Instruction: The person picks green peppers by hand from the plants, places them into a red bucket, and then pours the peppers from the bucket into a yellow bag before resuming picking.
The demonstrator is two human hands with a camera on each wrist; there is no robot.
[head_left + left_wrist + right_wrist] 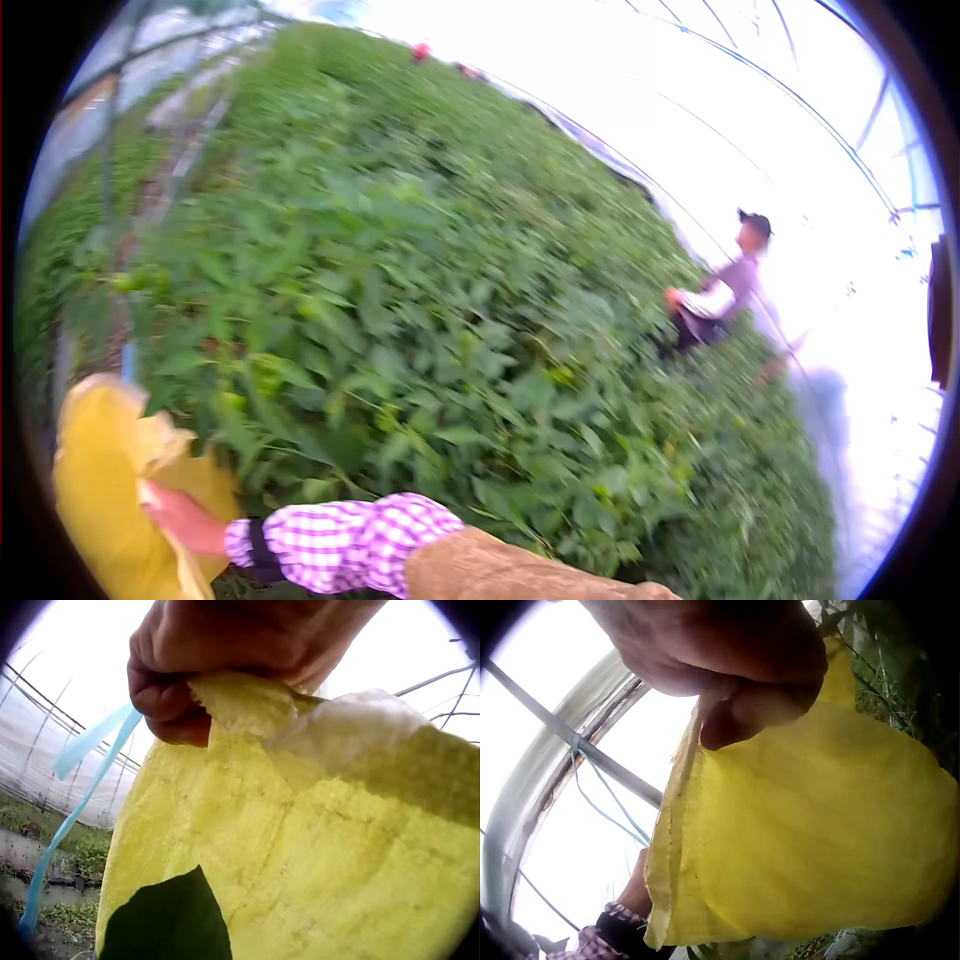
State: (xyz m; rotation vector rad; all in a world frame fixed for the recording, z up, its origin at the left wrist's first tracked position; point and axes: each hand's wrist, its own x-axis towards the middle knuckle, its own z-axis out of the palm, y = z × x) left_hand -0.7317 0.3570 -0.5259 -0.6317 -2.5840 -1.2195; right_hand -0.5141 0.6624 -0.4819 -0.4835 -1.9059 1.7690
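Note:
A large yellow sack [100,490] hangs at the lower left of the head view, its rim crumpled. My left hand [225,645] grips the folded rim with curled fingers in the left wrist view, and the sack's wall [300,862] spreads below it. In the right wrist view my right hand [735,652] pinches the sack's hemmed edge between thumb and fingers. The other hand's forearm [634,896], plaid-sleeved with a black band, shows at lower left there. An arm in a purple checked sleeve [320,545] and brown cover reaches across the head view to the sack.
Dense green leafy plants [430,350] fill the bed beside the sack. A person in a cap [735,280] is among the plants at right. Greenhouse hoops and plastic sheeting surround the bed. Light-blue tape [71,817] and a dark leaf [169,922] are near the sack.

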